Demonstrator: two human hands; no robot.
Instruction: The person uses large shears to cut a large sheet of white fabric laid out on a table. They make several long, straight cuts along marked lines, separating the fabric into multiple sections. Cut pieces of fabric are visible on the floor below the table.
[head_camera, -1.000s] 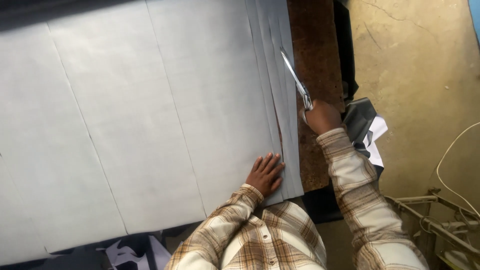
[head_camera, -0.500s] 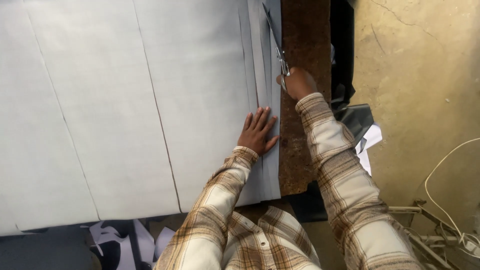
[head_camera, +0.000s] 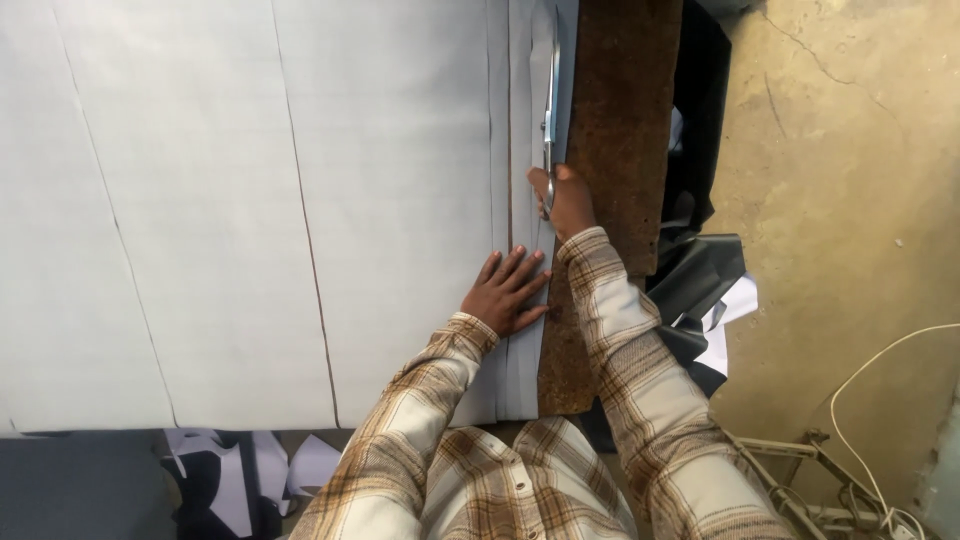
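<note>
A large pale grey sheet (head_camera: 300, 200) with drawn lines covers the table. My left hand (head_camera: 507, 290) lies flat on it, fingers spread, close to the sheet's right edge. My right hand (head_camera: 566, 198) grips a pair of metal scissors (head_camera: 549, 110) whose blades point away from me and lie along a narrow strip at the sheet's right edge. A cut line runs up the sheet just left of the scissors. Both arms wear a checked tan shirt.
A rusty brown table edge (head_camera: 615, 120) shows right of the sheet. Black material (head_camera: 695, 270) and white paper scraps (head_camera: 735, 300) hang beyond it over a concrete floor. More scraps (head_camera: 230, 470) lie below the sheet's near edge. A white cable (head_camera: 880, 360) and a metal frame (head_camera: 800, 460) sit at lower right.
The scissors and my right hand have moved farther along the strip away from me. My left hand has slid forward on the sheet beside them, and the view has shifted.
</note>
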